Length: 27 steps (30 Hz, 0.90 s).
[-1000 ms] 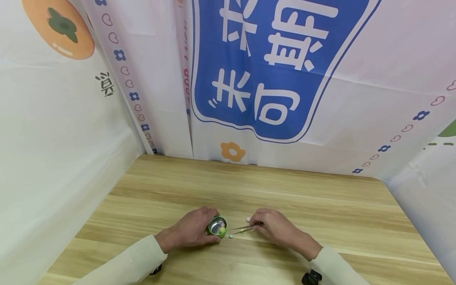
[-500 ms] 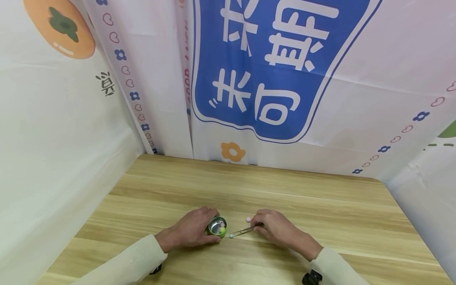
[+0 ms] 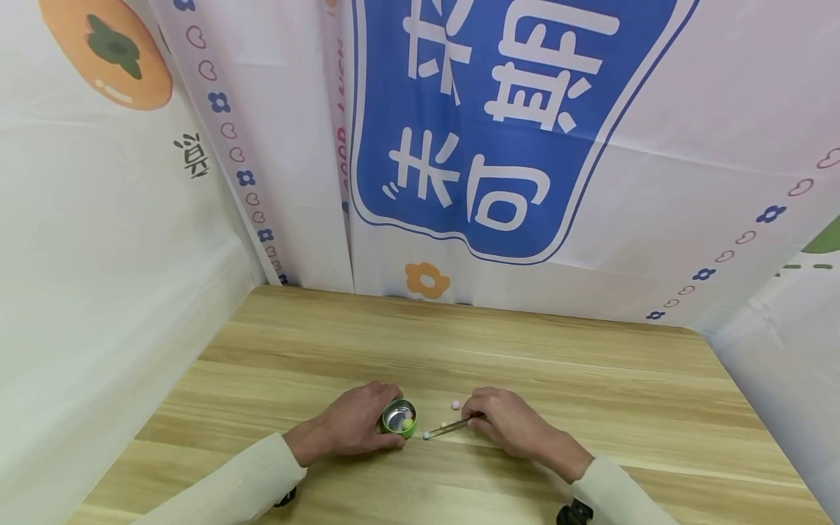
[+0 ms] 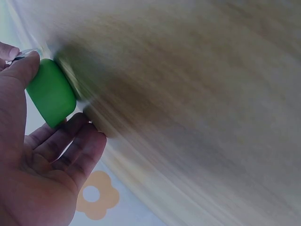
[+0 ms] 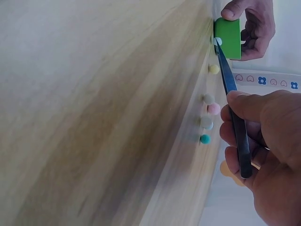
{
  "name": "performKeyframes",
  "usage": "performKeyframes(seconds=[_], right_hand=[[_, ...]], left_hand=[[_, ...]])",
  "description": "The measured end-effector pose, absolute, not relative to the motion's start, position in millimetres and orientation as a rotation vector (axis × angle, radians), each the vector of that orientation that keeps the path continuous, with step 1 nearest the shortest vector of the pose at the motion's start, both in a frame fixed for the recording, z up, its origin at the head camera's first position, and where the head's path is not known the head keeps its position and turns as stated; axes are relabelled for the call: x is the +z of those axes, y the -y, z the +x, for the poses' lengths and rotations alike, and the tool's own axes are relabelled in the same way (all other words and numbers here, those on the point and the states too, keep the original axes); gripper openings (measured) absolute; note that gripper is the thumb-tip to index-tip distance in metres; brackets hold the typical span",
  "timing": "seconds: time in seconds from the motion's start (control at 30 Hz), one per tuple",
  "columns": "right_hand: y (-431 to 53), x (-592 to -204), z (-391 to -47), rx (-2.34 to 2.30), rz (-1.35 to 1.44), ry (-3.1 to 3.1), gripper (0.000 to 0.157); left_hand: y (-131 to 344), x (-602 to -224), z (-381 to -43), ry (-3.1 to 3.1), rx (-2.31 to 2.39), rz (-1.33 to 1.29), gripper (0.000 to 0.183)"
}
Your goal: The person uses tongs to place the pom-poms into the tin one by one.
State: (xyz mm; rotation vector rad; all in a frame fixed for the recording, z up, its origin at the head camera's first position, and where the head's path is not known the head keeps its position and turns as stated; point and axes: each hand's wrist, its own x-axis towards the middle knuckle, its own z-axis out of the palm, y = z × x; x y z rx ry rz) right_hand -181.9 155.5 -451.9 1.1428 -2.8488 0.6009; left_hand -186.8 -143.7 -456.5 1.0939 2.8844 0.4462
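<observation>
In the head view, the left wall of the green tin is covered by the left hand, and only part of its interior is seen, where a yellow ball and a pink ball are held. In the left wrist view the tin's mouth is not shown, and the right hand is cut off by the left edge. The rear of the tweezers is hidden by the right hand from above, though it is revealed by the right wrist camera. The tin is gripped by the left hand, with the thumb laid on the near side and the fingers curled around the far side. The tweezers are pinched between the right thumb and fingers, their arms drawn nearly together. A pale blue ball is met by their tips; whether it is clasped cannot be told. The tin is stood upright on the wooden table, mouth upward, just left of that ball. The long axis of the tweezers is directed leftward and slightly toward the person, tips lowered. Beneath and beside the right hand, a row of loose balls, including a teal ball, is seen on the table.
</observation>
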Motion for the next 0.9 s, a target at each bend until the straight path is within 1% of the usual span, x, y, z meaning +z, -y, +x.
performKeyframes(seconds=[0.9], right_hand=[[-147.7, -431.8, -186.7, 0.675, 1.117, 2.814, 0.010]], left_hand=[[145.3, -458.3, -186.3, -2.901, 0.451, 1.131, 0.053]])
